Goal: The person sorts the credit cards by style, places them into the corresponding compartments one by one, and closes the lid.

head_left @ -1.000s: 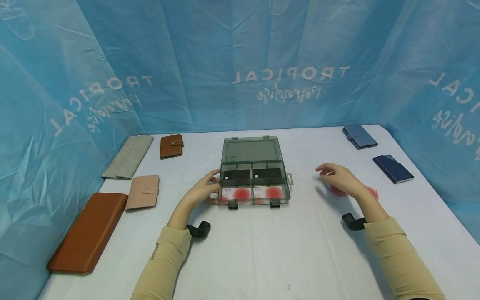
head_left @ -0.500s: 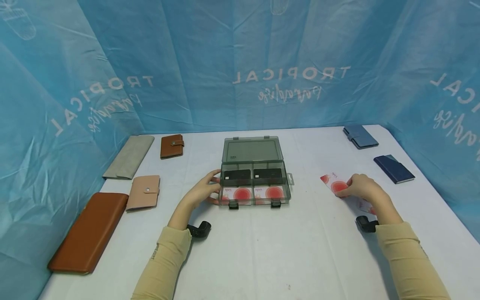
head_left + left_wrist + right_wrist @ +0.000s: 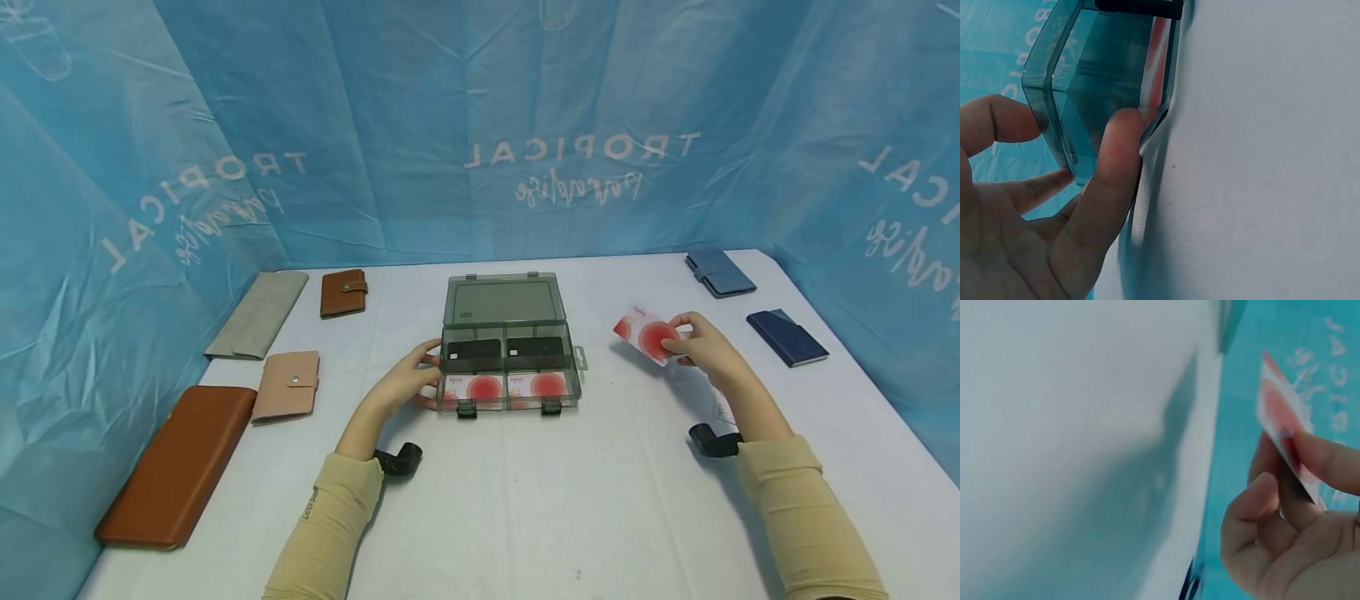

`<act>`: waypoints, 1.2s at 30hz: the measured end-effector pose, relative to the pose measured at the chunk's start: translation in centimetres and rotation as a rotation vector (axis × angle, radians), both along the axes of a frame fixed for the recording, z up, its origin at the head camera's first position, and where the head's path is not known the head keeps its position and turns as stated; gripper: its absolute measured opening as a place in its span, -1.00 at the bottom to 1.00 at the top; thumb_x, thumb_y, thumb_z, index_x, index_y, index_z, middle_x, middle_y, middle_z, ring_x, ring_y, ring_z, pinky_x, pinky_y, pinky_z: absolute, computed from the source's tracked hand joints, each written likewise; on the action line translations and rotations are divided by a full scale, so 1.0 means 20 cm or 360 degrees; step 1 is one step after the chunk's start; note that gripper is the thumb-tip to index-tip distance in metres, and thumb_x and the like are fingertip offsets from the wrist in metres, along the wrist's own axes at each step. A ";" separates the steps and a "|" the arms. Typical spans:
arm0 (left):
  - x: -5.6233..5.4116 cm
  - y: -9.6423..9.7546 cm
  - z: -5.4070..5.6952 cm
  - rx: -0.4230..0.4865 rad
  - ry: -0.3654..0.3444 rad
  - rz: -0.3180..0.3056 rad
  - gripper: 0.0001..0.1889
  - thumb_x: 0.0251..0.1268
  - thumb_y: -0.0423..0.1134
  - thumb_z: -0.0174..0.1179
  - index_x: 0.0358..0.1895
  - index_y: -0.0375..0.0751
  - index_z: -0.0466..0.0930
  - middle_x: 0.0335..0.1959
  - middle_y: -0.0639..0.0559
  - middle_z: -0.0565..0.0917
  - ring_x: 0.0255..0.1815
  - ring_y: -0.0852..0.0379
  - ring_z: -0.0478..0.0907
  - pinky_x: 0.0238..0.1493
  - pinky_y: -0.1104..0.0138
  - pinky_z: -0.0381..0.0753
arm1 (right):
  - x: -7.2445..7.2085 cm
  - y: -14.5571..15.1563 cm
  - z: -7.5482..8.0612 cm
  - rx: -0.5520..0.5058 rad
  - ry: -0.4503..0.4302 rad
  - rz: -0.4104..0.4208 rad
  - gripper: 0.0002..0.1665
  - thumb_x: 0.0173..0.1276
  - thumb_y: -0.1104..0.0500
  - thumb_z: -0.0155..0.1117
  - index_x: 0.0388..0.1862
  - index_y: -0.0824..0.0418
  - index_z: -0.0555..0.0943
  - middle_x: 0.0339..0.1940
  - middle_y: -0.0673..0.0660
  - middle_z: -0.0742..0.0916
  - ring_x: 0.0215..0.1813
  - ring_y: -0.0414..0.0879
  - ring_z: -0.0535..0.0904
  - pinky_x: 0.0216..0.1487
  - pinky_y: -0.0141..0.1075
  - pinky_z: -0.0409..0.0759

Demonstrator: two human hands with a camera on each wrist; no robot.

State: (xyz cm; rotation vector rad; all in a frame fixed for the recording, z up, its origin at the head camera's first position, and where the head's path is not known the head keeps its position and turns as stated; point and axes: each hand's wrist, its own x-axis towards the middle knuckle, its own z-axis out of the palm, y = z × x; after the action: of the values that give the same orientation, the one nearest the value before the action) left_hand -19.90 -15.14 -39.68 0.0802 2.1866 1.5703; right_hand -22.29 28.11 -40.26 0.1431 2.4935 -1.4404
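My right hand (image 3: 708, 350) pinches a white card with a red circle (image 3: 637, 325) between thumb and fingers, raised above the table. The right wrist view shows this card (image 3: 1272, 394) nearly edge-on. Under my right wrist, part of another pale card (image 3: 722, 408) shows on the table. A translucent grey-green divided plastic box (image 3: 504, 300) stands mid-table with its lid up. Black cards (image 3: 474, 354) are in its back compartments, red-and-white cards (image 3: 547, 384) in the front ones. My left hand (image 3: 397, 387) holds the box's left end, thumb (image 3: 1119, 147) against its lower edge.
Left on the white table lie a grey wallet (image 3: 258, 315), a small brown wallet (image 3: 342, 293), a pink wallet (image 3: 287, 385) and a long brown wallet (image 3: 180, 467). At the right are a blue wallet (image 3: 721, 274) and a navy one (image 3: 787, 337). Blue curtains surround the table.
My right hand moved down to the cards at the right, took hold of one, and raised it toward the box. My left hand stays on the box.
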 end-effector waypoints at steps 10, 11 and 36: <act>0.00 0.01 0.01 -0.0024 -0.0013 0.0006 -0.30 0.23 -0.42 -0.13 0.46 -0.23 -0.13 0.28 -0.37 0.12 0.01 -0.18 0.37 -0.26 0.10 0.65 | -0.02 -0.33 0.10 -0.0468 0.0009 0.0231 -0.65 0.41 0.21 -0.05 0.10 0.33 0.25 -0.35 -0.01 0.57 -0.30 -0.19 0.48 -0.16 -0.30 0.55; 0.00 0.01 0.00 -0.0020 -0.0012 0.0005 -0.29 0.23 -0.42 -0.13 0.46 -0.23 -0.13 0.28 -0.37 0.12 0.00 -0.18 0.37 -0.25 0.09 0.65 | -0.01 -0.37 0.10 -0.0458 0.0024 0.0264 -0.65 0.40 0.23 -0.05 0.10 0.36 0.26 -0.33 0.02 0.57 -0.30 -0.18 0.48 -0.17 -0.31 0.55; -0.08 -0.03 -0.14 -0.0006 -0.0004 0.0018 -0.31 0.28 -0.34 -0.05 0.46 -0.10 -0.09 0.29 -0.31 0.13 0.03 -0.16 0.38 -0.39 0.23 0.66 | 0.02 -1.04 -0.03 0.0132 0.0221 0.0698 -0.83 0.33 0.31 0.09 -0.15 0.19 0.59 -0.28 0.09 0.61 -0.37 -0.08 0.53 -0.40 -0.32 0.58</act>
State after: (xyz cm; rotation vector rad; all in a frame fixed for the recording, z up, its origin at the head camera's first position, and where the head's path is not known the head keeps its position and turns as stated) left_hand -21.52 -15.79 -42.55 0.0648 2.1915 1.5713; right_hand -21.92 7.31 -40.90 -0.4748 2.4814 -1.1983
